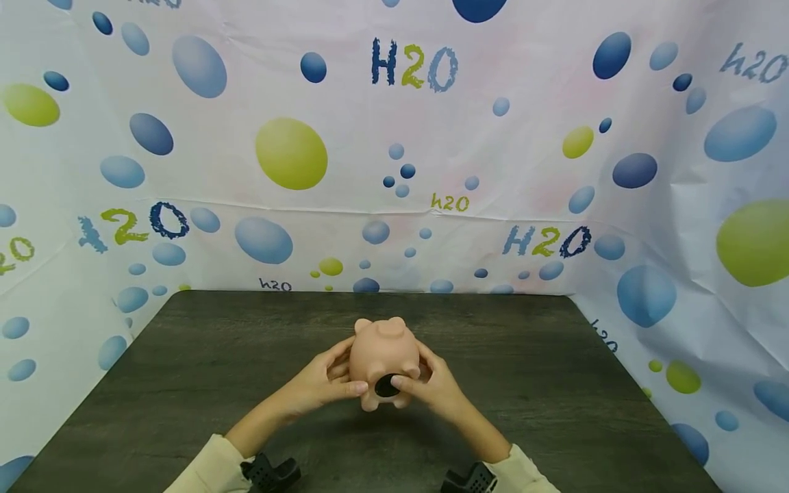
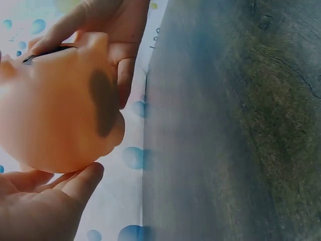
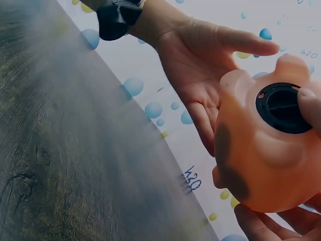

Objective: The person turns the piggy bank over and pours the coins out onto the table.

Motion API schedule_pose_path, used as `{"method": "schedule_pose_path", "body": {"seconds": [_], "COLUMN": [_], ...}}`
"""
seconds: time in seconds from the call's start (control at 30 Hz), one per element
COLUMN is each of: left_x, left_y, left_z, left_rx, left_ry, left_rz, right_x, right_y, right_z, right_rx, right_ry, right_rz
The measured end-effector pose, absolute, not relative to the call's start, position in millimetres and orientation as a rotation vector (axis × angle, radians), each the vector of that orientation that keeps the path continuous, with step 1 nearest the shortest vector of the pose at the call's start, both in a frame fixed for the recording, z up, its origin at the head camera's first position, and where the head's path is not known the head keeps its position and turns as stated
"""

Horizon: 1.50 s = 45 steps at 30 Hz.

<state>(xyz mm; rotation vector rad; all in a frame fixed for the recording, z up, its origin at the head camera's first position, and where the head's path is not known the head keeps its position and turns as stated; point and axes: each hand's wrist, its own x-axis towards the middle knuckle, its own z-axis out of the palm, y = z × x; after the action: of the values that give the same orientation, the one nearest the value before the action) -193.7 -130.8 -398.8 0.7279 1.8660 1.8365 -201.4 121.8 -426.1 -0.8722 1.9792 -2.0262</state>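
Note:
A light pink piggy bank point(image 1: 383, 349) is held up over the dark table, tilted so its belly and stubby feet face me. A round black plug point(image 3: 283, 108) sits in the belly. My left hand point(image 1: 323, 376) holds one side of the piggy bank, its fingers against the body and its thumb pointing toward the plug. On the other side my right hand point(image 1: 437, 387) grips the piggy bank, thumb tip resting on the plug's edge and fingers curled behind the body. In the left wrist view, a dark shadow falls on the piggy bank's side.
The dark wood-grain table point(image 1: 246, 342) spreads around the hands. White sheeting point(image 1: 431, 137) with blue and green dots and H2O lettering hangs behind and along both sides. Each wrist wears a black strapped device point(image 1: 271, 472) beside a cream sleeve point(image 1: 209, 469).

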Motion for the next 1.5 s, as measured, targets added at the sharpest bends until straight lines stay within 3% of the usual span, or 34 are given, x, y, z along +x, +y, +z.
{"method": "schedule_pose_path", "body": {"seconds": [0.63,1.5], "left_x": [-183.1,-181.6], "left_y": [-104.2,-105.9], "left_z": [-414.4,-415.0], "left_rx": [0.382,0.297], "left_ry": [1.742,1.648], "left_rz": [1.993,2.069], "right_x": [-197.0,-199.0], "right_y": [133.6,136.9], "right_z": [-420.5,-419.7], "right_rx": [-0.591,-0.57], "right_ry": [1.936,1.704], "right_rz": [-1.911,-1.957]}}
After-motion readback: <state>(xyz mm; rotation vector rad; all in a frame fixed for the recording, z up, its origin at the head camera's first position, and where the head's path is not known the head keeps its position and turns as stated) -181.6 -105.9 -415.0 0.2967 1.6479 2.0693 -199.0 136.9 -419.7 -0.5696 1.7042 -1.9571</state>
